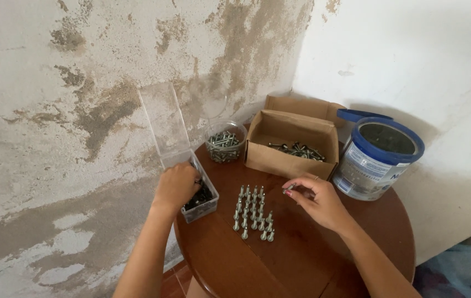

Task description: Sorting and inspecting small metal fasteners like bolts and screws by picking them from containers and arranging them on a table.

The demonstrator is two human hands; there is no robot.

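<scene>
Head view: hands (pixel 177 185) among bolts (pixel 253 212)

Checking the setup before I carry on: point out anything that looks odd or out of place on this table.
Nothing is spilled or broken. The bolts stand upright in tidy rows, the last row short. The clear box overhangs the table edge slightly, left hand inside it. The wall is badly stained and peeling.

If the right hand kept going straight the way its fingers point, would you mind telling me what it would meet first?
The right hand points left across the round table. It would likely meet the top rows of standing bolts first, though depth is unclear.
</scene>
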